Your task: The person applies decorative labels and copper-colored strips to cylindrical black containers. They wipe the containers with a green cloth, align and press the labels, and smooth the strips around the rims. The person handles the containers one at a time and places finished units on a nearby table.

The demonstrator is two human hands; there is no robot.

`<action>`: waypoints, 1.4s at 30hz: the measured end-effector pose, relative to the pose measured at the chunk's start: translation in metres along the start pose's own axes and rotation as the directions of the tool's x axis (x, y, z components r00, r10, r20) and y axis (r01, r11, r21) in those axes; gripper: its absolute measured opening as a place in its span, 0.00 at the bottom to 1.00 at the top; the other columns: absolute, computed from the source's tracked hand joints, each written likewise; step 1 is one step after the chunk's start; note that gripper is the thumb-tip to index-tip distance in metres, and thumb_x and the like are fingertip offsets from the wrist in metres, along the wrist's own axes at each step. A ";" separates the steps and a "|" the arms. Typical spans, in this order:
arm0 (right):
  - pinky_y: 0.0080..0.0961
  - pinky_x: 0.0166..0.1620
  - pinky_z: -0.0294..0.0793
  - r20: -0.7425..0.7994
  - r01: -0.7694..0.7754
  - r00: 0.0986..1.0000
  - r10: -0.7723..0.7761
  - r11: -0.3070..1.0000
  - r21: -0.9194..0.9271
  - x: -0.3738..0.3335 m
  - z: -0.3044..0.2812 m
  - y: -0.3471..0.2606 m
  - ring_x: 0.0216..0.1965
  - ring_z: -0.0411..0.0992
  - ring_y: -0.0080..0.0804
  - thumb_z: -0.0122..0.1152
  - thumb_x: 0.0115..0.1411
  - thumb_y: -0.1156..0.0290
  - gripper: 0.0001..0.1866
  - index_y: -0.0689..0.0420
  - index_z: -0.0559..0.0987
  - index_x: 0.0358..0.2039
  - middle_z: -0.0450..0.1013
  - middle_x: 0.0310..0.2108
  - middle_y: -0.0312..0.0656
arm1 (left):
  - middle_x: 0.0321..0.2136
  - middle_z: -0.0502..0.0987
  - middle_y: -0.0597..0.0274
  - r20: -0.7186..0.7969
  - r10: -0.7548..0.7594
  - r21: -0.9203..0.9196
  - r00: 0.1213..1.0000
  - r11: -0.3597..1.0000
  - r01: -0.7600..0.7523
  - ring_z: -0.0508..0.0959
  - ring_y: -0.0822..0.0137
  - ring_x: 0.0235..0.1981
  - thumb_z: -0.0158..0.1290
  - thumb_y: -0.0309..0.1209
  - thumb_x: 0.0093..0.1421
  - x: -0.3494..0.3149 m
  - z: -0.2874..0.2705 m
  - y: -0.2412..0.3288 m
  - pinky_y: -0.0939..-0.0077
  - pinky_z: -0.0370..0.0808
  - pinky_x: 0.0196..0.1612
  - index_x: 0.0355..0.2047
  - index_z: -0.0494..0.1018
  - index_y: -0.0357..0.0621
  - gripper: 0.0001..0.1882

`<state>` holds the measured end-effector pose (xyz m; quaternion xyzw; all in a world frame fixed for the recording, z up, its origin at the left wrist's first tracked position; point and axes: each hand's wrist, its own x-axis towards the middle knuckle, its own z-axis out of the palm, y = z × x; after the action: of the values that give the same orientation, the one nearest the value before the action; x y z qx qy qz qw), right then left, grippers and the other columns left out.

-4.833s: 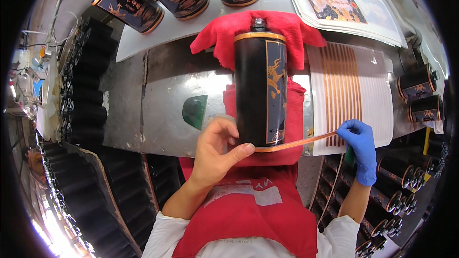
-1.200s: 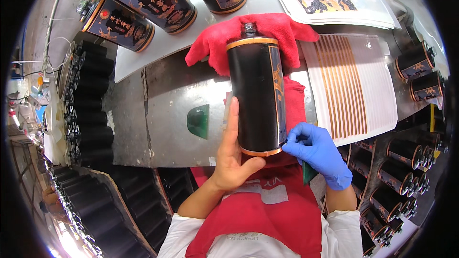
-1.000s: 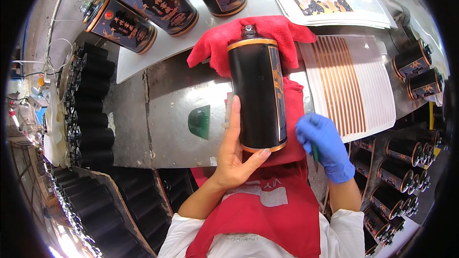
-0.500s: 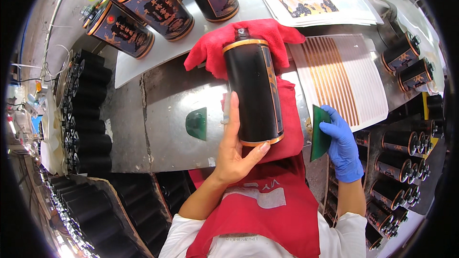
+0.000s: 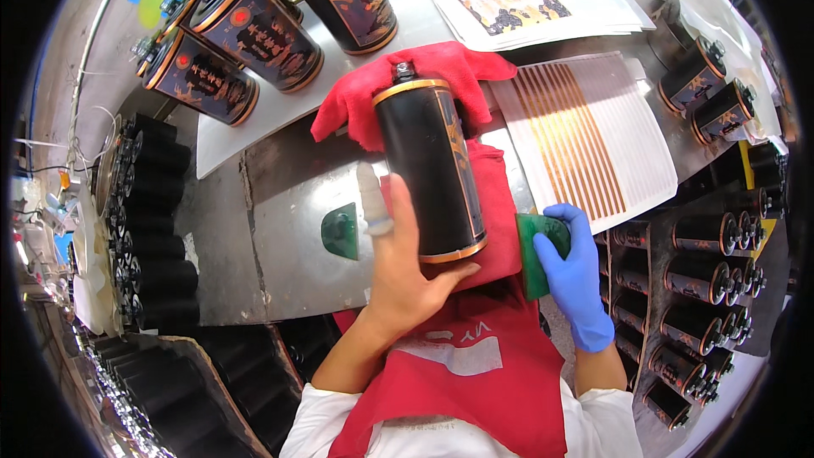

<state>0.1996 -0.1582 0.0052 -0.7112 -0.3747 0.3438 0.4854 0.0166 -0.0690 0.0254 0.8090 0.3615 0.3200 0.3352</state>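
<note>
A black bottle (image 5: 426, 171) with gold bands lies on red cloth, its neck pointing away from me and a strip of dark, gold-patterned label along its right side. My left hand (image 5: 405, 265) is at its lower left, fingers stretched apart; a pale cover sits on one finger, and the thumb is near the base. Whether it touches the bottle is hard to tell. In a blue glove, my right hand (image 5: 577, 276) grips a green scraper (image 5: 532, 263) just right of the cloth. A second green scraper (image 5: 340, 231) lies on the metal table left of the bottle.
A white sheet with copper-coloured strips (image 5: 573, 140) lies to the right, printed sheets (image 5: 513, 2) beyond it. Labelled bottles (image 5: 259, 30) stand at the far left. Plain black bottles (image 5: 157, 212) are stacked left; racks of labelled bottles (image 5: 697, 280) stand right.
My left hand's fingers have spread away from the bottle's side. My right hand has brought its scraper left, closer to the cloth, and turned its face more into view. The whole view has shifted slightly.
</note>
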 end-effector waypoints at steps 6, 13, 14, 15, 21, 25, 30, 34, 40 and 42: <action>0.24 0.42 0.72 0.216 0.213 0.955 -0.203 0.977 -0.024 -0.018 0.029 -0.043 0.38 0.72 0.27 0.57 0.56 0.75 0.17 0.57 0.68 0.47 0.72 0.38 0.45 | 0.58 0.55 0.36 0.132 0.188 0.340 0.973 0.914 -0.223 0.52 0.34 0.61 0.62 0.27 0.40 0.019 0.002 -0.002 0.38 0.45 0.59 0.61 0.53 0.35 0.47; 0.22 0.45 0.69 0.173 0.031 0.984 -0.052 0.992 0.124 0.000 0.022 0.003 0.40 0.68 0.24 0.58 0.56 0.75 0.17 0.60 0.67 0.46 0.70 0.37 0.41 | 0.47 0.71 0.42 0.010 -0.083 -0.163 0.996 0.983 0.084 0.72 0.50 0.49 0.53 0.21 0.51 -0.030 0.007 -0.058 0.62 0.66 0.53 0.61 0.46 0.27 0.40; 0.23 0.45 0.69 0.164 0.003 0.986 -0.025 0.992 0.130 0.001 0.023 0.006 0.40 0.69 0.25 0.58 0.56 0.75 0.17 0.61 0.67 0.46 0.70 0.37 0.42 | 0.47 0.71 0.43 0.001 -0.061 -0.088 0.998 0.994 0.061 0.72 0.50 0.49 0.52 0.21 0.52 -0.031 0.007 -0.063 0.62 0.65 0.54 0.62 0.46 0.27 0.39; 0.23 0.45 0.69 0.163 -0.011 0.987 -0.008 0.993 0.115 0.002 0.022 0.006 0.40 0.69 0.25 0.58 0.56 0.76 0.17 0.61 0.67 0.46 0.70 0.37 0.42 | 0.46 0.71 0.43 -0.012 -0.035 -0.012 0.999 0.999 0.035 0.72 0.50 0.49 0.51 0.22 0.52 -0.033 0.007 -0.070 0.63 0.65 0.54 0.62 0.46 0.27 0.39; 0.21 0.41 0.73 0.117 0.061 0.990 -0.084 0.980 0.189 -0.004 0.019 -0.020 0.37 0.73 0.24 0.58 0.55 0.76 0.16 0.59 0.69 0.45 0.72 0.38 0.42 | 0.59 0.52 0.31 -0.048 -0.019 0.155 0.999 0.988 0.026 0.56 0.34 0.59 0.61 0.36 0.48 -0.027 -0.001 -0.037 0.52 0.45 0.63 0.61 0.44 0.26 0.49; 0.23 0.40 0.73 0.251 0.062 0.964 -0.085 0.993 0.097 -0.004 0.026 -0.030 0.36 0.74 0.27 0.59 0.55 0.73 0.18 0.57 0.69 0.47 0.73 0.38 0.45 | 0.56 0.61 0.37 0.151 0.076 0.342 0.986 0.931 -0.125 0.64 0.44 0.56 0.62 0.32 0.47 -0.006 0.001 -0.024 0.58 0.53 0.61 0.63 0.38 0.28 0.53; 0.25 0.43 0.72 0.125 0.070 0.989 -0.073 0.997 0.028 0.002 0.023 0.010 0.39 0.73 0.30 0.59 0.56 0.73 0.17 0.59 0.69 0.46 0.72 0.38 0.45 | 0.57 0.61 0.41 0.114 -0.128 -0.237 0.985 0.960 0.152 0.67 0.50 0.55 0.59 0.31 0.52 -0.025 0.012 -0.066 0.65 0.56 0.60 0.63 0.32 0.28 0.53; 0.24 0.40 0.73 0.086 0.017 0.996 -0.018 1.000 0.014 0.002 0.012 -0.005 0.36 0.74 0.31 0.58 0.56 0.73 0.17 0.59 0.69 0.46 0.73 0.37 0.45 | 0.60 0.55 0.39 -0.006 -0.045 0.108 0.999 0.993 0.045 0.58 0.49 0.61 0.57 0.30 0.53 -0.023 0.004 -0.056 0.62 0.44 0.64 0.62 0.28 0.28 0.52; 0.28 0.37 0.75 0.265 0.165 0.949 -0.172 0.985 0.048 -0.005 0.031 -0.025 0.35 0.76 0.41 0.60 0.56 0.69 0.18 0.56 0.69 0.47 0.73 0.39 0.46 | 0.56 0.57 0.30 0.189 0.111 0.544 0.976 0.815 -0.198 0.58 0.33 0.58 0.62 0.29 0.49 0.010 -0.001 -0.009 0.56 0.47 0.63 0.61 0.46 0.26 0.46; 0.27 0.40 0.74 0.201 0.099 0.974 -0.110 0.993 0.064 0.001 0.024 -0.016 0.36 0.75 0.38 0.59 0.56 0.70 0.18 0.58 0.69 0.46 0.72 0.38 0.47 | 0.56 0.58 0.30 0.075 0.069 0.306 0.995 0.948 -0.089 0.59 0.35 0.58 0.59 0.31 0.53 -0.009 0.003 -0.031 0.57 0.52 0.61 0.61 0.45 0.26 0.45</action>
<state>0.1761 -0.1432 0.0137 -0.6384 -0.4498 0.3988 0.4807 0.0029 -0.0614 -0.0029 0.8751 0.3637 0.2466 0.2027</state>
